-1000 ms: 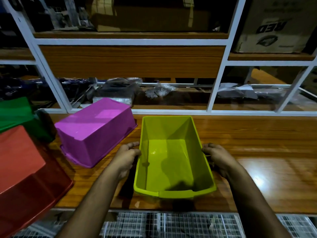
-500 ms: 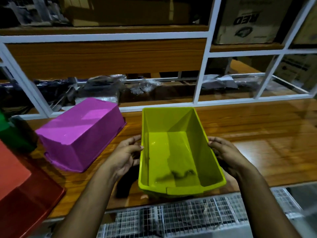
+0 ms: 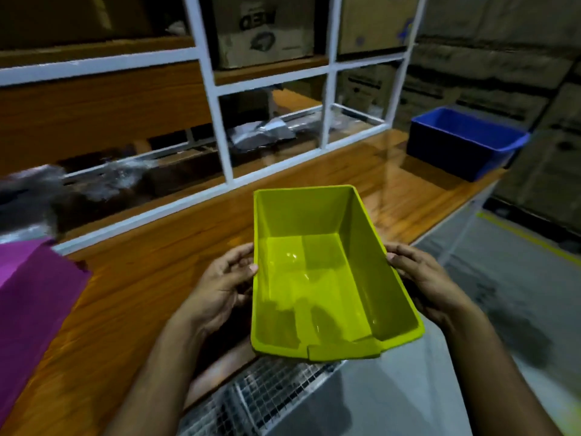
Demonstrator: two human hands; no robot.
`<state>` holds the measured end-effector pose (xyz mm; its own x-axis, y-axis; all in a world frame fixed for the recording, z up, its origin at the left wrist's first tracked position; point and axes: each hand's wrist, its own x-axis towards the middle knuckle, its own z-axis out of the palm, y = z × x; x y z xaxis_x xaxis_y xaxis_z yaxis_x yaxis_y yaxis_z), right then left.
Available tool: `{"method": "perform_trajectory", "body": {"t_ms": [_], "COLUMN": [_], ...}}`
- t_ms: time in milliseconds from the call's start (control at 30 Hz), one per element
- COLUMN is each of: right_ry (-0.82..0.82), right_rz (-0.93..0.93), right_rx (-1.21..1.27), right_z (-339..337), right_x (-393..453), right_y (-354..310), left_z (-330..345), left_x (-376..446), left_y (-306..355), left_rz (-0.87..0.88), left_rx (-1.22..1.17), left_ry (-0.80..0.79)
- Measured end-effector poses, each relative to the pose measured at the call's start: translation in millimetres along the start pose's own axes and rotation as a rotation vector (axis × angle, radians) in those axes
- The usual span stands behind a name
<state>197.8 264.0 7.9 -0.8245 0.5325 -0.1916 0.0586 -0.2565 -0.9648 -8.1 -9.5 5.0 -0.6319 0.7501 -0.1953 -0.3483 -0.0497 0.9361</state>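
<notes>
The bin (image 3: 314,278) is hanging between the left hand (image 3: 220,287) and the right hand (image 3: 424,278), over the table's (image 3: 141,278) near edge. An overturned tub (image 3: 31,297) is lying on the table at far left, a crate (image 3: 465,143) is standing at its far-right end, and a rack (image 3: 220,121) is rising behind.

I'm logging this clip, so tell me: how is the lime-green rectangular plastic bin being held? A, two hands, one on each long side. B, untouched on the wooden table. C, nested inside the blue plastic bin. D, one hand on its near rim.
A: the left hand grips the left long wall of the lime-green rectangular plastic bin, and the right hand grips the right wall. The bin's near end sticks out past the wooden table edge.
</notes>
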Motion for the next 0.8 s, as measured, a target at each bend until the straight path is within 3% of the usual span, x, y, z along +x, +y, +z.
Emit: {"method": "perform_trajectory", "body": {"t_ms": [367,800], "right_ry": [0.169,0.352], "right_rz": [-0.106,-0.214], "right_rx": [0.144,0.186], "right_z": [-200.9,-345.7], "right_x": [-26.0,9.5], "right_y": [-62.8,-117.8], "left_z": [202.5,357.9], "left_x": [134.7,251.5], "left_y": [-10.9,8.7], "left_rz": [-0.060,-0.031], "left_rx": [0.019,0.112], "left_ry": [-0.268,-0.444]}}
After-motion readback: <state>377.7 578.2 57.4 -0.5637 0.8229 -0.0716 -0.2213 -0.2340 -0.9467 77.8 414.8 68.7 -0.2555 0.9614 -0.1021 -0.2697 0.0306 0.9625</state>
